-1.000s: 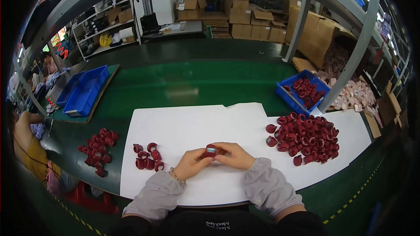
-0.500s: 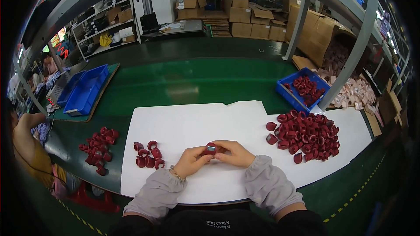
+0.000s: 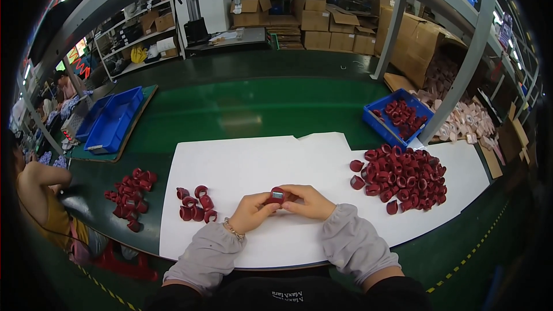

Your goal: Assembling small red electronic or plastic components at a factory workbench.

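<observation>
Over the middle of the white sheet (image 3: 242,161), a dark red ring-shaped piece with a small grey window (image 3: 277,195) is held up between both hands. My left hand (image 3: 251,212) pinches it from the left with thumb and fingers. From the right, my right hand (image 3: 310,202) closes its fingertips on the same piece. A loose group of similar red pieces (image 3: 197,203) lies on the sheet left of my left hand. To the right of my right hand is a large heap of them (image 3: 406,178), with a few stray ones at its left edge.
Another pile of red pieces (image 3: 130,196) sits on the dark tabletop at left. Blue trays (image 3: 115,121) stand at far left. A blue bin (image 3: 377,125) with red pieces is behind the heap, beside a metal post (image 3: 461,69) and pale pieces (image 3: 469,118). A person (image 3: 40,196) sits at left.
My hands and the red piece have stayed nearly still. At the left, the other person's arm has shifted, with the forearm now nearer the table.
</observation>
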`<control>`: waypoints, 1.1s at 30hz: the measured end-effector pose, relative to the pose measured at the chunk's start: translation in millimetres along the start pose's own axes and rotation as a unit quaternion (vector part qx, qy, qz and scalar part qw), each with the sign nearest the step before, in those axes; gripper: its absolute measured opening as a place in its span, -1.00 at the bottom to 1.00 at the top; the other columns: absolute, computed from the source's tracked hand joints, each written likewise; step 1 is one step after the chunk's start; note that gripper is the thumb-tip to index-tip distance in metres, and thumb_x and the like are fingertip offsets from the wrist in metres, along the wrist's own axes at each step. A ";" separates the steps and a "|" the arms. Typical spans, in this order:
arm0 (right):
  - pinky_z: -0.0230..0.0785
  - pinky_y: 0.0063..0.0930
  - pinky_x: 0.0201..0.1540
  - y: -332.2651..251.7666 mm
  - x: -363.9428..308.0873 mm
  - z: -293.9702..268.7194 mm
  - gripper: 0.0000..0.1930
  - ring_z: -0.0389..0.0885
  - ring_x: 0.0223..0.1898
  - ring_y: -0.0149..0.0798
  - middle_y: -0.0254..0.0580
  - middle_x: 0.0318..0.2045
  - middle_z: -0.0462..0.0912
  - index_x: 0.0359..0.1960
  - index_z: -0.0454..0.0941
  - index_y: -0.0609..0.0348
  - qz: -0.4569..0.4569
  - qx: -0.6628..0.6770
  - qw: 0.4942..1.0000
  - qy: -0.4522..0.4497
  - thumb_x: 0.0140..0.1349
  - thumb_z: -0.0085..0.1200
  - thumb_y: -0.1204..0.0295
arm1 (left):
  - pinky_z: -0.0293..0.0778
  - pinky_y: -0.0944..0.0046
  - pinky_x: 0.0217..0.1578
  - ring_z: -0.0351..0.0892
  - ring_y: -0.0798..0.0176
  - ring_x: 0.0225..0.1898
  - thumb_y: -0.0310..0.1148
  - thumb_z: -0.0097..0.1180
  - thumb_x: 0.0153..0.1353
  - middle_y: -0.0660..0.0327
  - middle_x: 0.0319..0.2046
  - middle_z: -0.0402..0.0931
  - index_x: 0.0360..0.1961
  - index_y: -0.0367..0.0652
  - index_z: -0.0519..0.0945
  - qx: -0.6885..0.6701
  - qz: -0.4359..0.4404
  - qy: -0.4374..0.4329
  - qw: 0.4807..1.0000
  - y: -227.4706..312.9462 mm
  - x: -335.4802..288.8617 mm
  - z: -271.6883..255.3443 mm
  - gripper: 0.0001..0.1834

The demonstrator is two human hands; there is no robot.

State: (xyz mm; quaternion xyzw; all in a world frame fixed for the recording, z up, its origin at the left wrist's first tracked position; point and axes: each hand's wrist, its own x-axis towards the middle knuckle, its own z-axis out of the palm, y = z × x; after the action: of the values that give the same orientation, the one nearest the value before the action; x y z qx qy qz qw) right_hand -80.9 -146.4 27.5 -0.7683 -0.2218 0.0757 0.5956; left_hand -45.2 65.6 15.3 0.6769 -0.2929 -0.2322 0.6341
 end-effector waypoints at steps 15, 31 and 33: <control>0.37 -0.45 -0.02 3.0 0.0 0.1 -0.55 0.50 -0.12 -0.35 -0.14 -0.12 0.54 0.10 0.34 0.31 0.028 0.083 0.996 -0.004 0.19 0.07 0.40 | 0.49 0.39 -0.14 0.51 0.37 -0.16 -0.53 -0.02 0.25 0.18 -0.18 0.52 0.02 -0.36 0.41 0.023 0.027 -0.078 0.996 -1.1 2.4 -0.8 -0.69; 0.40 -0.50 -0.12 3.1 0.9 0.1 -0.64 0.53 -0.24 -0.38 -0.18 -0.25 0.59 -0.05 0.47 0.30 0.034 0.079 0.996 -0.003 0.17 0.12 0.35 | 0.46 0.41 -0.15 0.50 0.42 -0.17 -0.46 0.02 0.25 0.20 -0.21 0.53 0.01 -0.35 0.44 0.035 0.038 -0.083 0.995 1.0 1.3 0.5 -0.69; 0.41 -0.51 -0.14 3.9 1.5 -0.7 -0.65 0.53 -0.25 -0.39 -0.19 -0.27 0.59 -0.07 0.47 0.30 0.035 0.066 0.997 -0.006 0.17 0.12 0.36 | 0.46 0.40 -0.14 0.49 0.41 -0.16 -0.46 0.02 0.25 0.20 -0.20 0.53 0.02 -0.35 0.43 0.042 0.037 -0.090 0.994 2.3 2.7 -0.9 -0.68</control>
State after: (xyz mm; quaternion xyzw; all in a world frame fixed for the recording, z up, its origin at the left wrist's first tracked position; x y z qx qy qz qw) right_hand -78.3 -147.1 24.2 -0.7340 -0.1929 0.1157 0.6408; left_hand -42.9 64.3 17.7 0.6676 -0.3831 -0.2562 0.5847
